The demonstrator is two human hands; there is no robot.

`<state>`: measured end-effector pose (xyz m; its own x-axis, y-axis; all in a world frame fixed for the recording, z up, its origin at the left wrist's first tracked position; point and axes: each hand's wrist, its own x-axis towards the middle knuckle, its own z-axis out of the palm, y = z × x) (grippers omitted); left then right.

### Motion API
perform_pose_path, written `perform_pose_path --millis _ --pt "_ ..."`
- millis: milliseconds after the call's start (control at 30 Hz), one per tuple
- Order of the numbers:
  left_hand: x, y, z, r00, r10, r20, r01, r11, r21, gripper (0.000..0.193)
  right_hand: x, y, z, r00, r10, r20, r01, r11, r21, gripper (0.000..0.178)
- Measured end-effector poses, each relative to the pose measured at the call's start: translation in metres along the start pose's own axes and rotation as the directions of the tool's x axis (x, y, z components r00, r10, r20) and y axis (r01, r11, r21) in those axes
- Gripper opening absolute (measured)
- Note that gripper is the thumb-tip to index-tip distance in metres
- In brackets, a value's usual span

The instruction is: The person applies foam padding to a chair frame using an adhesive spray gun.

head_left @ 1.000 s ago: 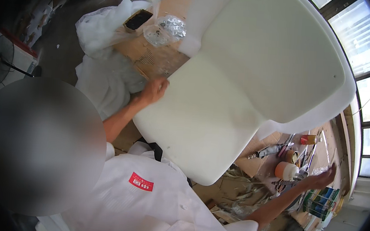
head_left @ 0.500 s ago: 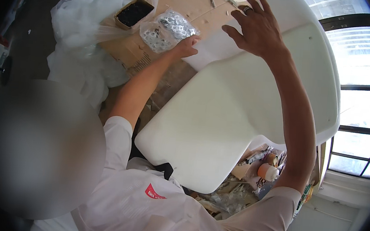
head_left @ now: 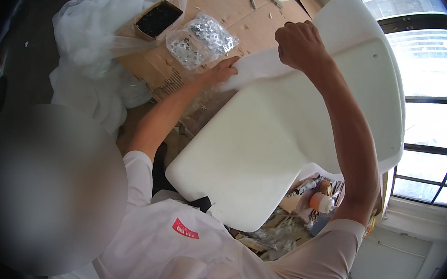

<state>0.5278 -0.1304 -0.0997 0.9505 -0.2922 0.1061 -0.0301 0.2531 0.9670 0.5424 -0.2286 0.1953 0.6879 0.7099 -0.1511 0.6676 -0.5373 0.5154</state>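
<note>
A moulded seat shell lies on cardboard, 2 bags of washers left (box beyond).

Clear hardware bags beside cardboard box

Work surface: flattened brown cardboard sheet is covering the bench.
Large item: white moulded seat shell is lying across the cardboard, overhanging its near edge.
Hardware: two clear bags of metal washers are lying just beside the shell.
Box: small open box of dark parts is sitting near the bags.
Wrapping: crumpled clear plastic film is spilling over the left edge.
</note>
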Motion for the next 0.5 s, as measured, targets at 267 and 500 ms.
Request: perform_pose_path --millis 267,500 --pt "-0.023 0.000 0.026 0.957 -0.107 0.269 0.076 0.990 0.121 0.028 -0.076 -0.002 -0.009 0.943 -0.243 -0.228 0.262 0.964 0.055 0.006" --pt "-0.013 0.021 0.085 0.989 -0.040 0.141 -0.085 0.627 0.774 0.031 -0.122 0.019 0.046 0.967 -0.114 -0.227 0.130 0.990 0.056 0.003"
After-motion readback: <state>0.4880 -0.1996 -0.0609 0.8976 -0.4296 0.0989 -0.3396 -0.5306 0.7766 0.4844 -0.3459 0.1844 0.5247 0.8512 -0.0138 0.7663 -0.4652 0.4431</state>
